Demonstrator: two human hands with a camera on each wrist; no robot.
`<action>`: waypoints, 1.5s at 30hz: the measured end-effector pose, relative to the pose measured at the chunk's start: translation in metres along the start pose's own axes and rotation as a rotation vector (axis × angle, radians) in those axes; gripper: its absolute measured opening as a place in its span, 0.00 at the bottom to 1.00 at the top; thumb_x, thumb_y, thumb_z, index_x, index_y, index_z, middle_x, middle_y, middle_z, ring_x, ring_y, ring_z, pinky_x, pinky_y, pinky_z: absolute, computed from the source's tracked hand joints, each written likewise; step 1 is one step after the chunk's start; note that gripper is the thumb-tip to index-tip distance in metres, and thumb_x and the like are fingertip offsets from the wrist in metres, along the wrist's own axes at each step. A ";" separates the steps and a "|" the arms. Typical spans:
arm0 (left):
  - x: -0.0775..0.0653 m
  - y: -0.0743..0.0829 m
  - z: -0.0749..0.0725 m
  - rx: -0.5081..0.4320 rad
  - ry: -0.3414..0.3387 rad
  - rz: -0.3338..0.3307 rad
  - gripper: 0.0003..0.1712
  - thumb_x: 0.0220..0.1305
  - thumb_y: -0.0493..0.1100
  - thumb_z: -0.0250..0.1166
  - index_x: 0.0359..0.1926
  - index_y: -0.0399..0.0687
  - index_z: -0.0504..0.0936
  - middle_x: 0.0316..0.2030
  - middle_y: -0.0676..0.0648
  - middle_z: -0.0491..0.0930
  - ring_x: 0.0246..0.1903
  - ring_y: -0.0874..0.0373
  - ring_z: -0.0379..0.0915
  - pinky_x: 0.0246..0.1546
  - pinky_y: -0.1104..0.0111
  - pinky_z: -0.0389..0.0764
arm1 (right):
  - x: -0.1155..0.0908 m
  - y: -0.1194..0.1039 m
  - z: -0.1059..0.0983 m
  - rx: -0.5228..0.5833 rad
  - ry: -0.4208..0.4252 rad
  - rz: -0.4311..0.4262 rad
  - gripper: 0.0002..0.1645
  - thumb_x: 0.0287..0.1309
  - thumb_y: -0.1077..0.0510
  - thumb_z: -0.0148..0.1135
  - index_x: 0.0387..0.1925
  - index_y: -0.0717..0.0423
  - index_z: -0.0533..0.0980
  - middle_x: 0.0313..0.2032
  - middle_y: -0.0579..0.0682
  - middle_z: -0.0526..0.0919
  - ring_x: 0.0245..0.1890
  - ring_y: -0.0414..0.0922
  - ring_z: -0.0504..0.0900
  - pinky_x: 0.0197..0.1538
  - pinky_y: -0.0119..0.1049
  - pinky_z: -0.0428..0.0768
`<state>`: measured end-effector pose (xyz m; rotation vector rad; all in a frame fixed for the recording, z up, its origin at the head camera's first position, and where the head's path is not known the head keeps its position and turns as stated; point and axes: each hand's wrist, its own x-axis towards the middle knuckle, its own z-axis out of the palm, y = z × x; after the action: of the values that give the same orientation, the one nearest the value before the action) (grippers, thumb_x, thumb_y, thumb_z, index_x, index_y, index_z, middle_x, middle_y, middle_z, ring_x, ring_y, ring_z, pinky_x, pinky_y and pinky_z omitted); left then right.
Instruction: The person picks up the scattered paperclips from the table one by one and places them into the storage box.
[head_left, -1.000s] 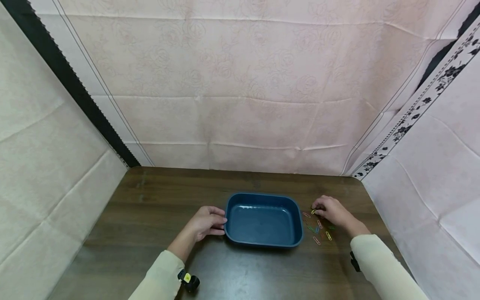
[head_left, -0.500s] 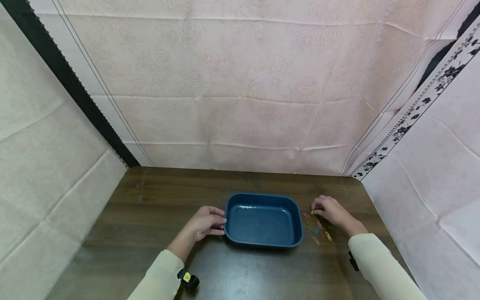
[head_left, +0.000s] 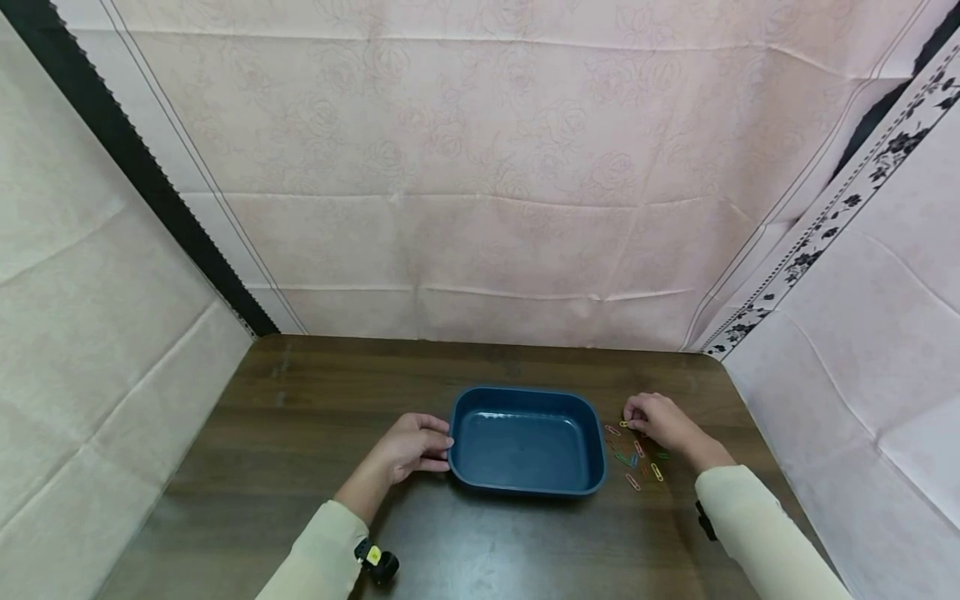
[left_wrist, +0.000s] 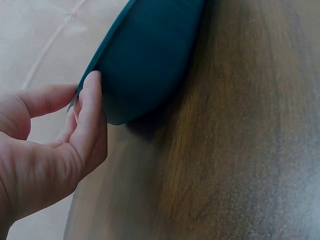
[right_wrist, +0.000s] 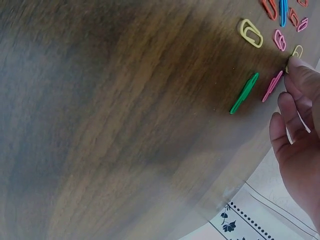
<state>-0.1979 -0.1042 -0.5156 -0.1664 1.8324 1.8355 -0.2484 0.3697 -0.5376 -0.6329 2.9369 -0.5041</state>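
A blue rectangular tray [head_left: 528,488] sits on the wooden table. At its left end, my left hand [head_left: 411,443] holds the rim; in the left wrist view, the left hand [left_wrist: 55,150] has one finger over the rim and another against the tray's outer wall [left_wrist: 145,65]. Right of the tray, my right hand [head_left: 663,421] pinches a yellow paper clip [head_left: 623,424] between thumb and finger, low over the table. The right wrist view shows this paper clip [right_wrist: 298,51] at the fingertips of the right hand [right_wrist: 302,110], partly hidden by them.
Several loose paper clips lie between the tray and my right forearm, among them a yellow one [head_left: 657,472], a pink one [head_left: 633,482] and a green one [right_wrist: 244,93]. Cloth panels [head_left: 480,250] stand behind and beside the table [head_left: 322,400].
My right hand has shifted very slightly left, and the yellow paper clip has turned a little in its fingertips. My left hand and the tray have stayed put.
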 end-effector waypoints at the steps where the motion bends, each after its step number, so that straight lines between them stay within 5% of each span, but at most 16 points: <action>1: 0.000 0.000 0.000 0.001 0.000 0.001 0.19 0.71 0.32 0.64 0.58 0.29 0.74 0.39 0.38 0.80 0.35 0.53 0.80 0.41 0.58 0.92 | 0.000 0.000 0.000 0.003 0.000 0.002 0.08 0.62 0.65 0.69 0.31 0.50 0.79 0.28 0.41 0.76 0.31 0.38 0.72 0.37 0.36 0.74; 18: -0.002 0.000 0.000 -0.005 -0.027 0.024 0.20 0.70 0.31 0.63 0.59 0.26 0.73 0.37 0.40 0.80 0.33 0.55 0.81 0.41 0.59 0.92 | -0.002 -0.001 0.002 0.002 0.012 0.016 0.10 0.63 0.66 0.67 0.30 0.49 0.79 0.28 0.41 0.76 0.31 0.38 0.72 0.35 0.34 0.75; 30: -0.001 -0.001 -0.001 -0.007 -0.019 0.023 0.19 0.69 0.31 0.64 0.58 0.27 0.74 0.37 0.40 0.80 0.34 0.54 0.81 0.40 0.59 0.92 | -0.006 -0.007 -0.005 0.142 0.003 0.092 0.07 0.67 0.66 0.64 0.33 0.52 0.79 0.29 0.44 0.78 0.28 0.40 0.75 0.29 0.31 0.78; 45: -0.001 -0.001 -0.001 0.006 -0.018 0.023 0.19 0.70 0.32 0.64 0.58 0.28 0.74 0.38 0.39 0.80 0.34 0.54 0.82 0.41 0.58 0.91 | -0.011 -0.024 -0.012 0.161 0.058 0.091 0.07 0.67 0.64 0.65 0.34 0.49 0.80 0.32 0.43 0.80 0.33 0.40 0.77 0.35 0.31 0.80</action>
<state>-0.1966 -0.1053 -0.5160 -0.1269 1.8344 1.8413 -0.2309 0.3576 -0.5177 -0.4708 2.9230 -0.7514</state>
